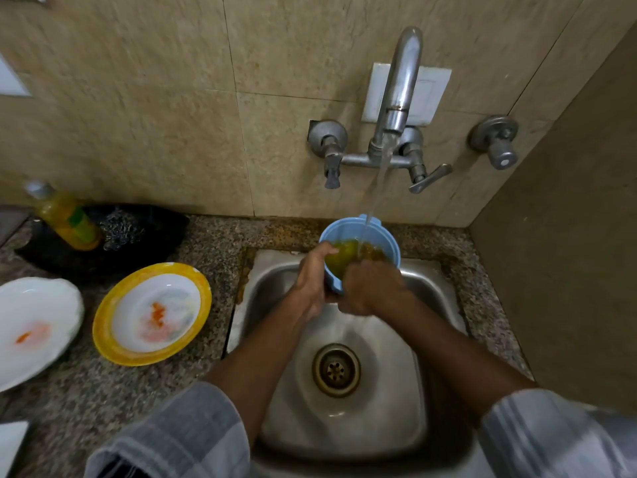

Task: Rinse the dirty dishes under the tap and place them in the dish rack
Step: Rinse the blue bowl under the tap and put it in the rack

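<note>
A light blue bowl [348, 229] with yellow-green residue inside is held tilted over the steel sink [272, 281], under water streaming from the tap [401, 81]. My left hand [312, 281] grips the bowl's left rim, thumb over the edge. My right hand [370, 288] is at the bowl's near rim, its fingers reaching inside and hidden. On the counter to the left lie a yellow-rimmed plate [151, 313] and a white plate [34, 326], both with orange smears.
A yellow soap bottle [67, 217] and a steel scrubber [122, 229] sit in a black dish [162, 225] at the back left. The drain [336, 370] is in the sink's middle. A valve [496, 141] is on the right wall. No dish rack is in view.
</note>
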